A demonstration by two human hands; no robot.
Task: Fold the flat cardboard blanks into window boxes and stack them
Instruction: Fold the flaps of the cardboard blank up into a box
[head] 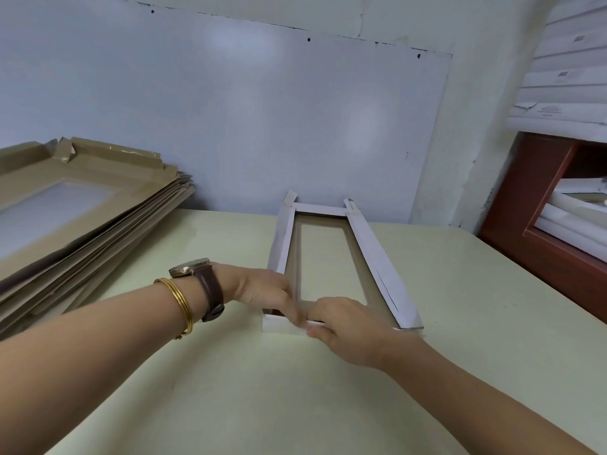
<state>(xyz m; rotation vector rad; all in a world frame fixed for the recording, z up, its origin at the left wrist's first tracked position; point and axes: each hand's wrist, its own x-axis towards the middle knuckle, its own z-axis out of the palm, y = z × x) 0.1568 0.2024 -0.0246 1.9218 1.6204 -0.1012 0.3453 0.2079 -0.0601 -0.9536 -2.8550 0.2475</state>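
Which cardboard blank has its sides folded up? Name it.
The blank held by left hand and right hand: its white sides stand up; the pile at left lies flat.

On the table [230, 389]: box [377, 261] middle, blanks [82, 205] left.
The box lies toward the far edge; the blanks sit stacked at the far-left corner.

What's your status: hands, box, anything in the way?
Left hand and right hand both grip the near end flap. Window box half folded, long walls raised. Nothing blocking; flat blanks stacked off to the left.
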